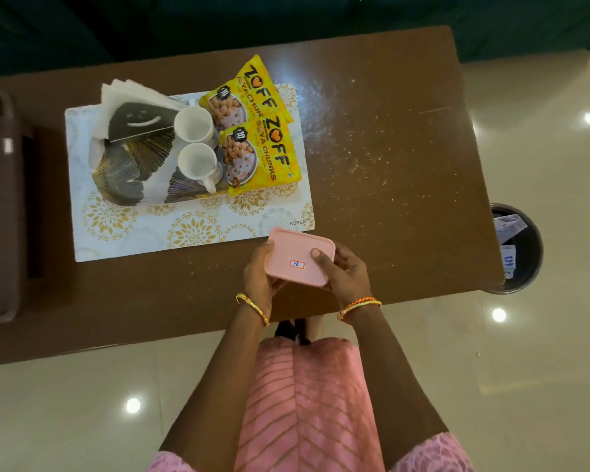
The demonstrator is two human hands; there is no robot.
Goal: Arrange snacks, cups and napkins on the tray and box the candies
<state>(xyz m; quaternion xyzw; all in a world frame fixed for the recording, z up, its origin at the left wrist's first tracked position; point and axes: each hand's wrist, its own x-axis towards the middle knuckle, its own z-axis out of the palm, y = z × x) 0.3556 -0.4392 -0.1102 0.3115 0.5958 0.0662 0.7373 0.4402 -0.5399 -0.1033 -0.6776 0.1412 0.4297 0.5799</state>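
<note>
Boxing step, by the look of it. Both hands on the pink box at the near edge of the brown table, just beside the corner of the patterned mat. Lid is on; a small label shows on top.

Left hand curled round the box's left side, thumb on the lid corner. Right hand curled round the right side, thumb pressing the lid. Whether the box rests on the table or is lifted slightly, cannot tell.

No candies in sight; presumably inside.

Tray on the mat carries the napkins in their holder, two white cups and two yellow snack packets.

Next, likely: press the lid shut all round, then set the box down.
</note>
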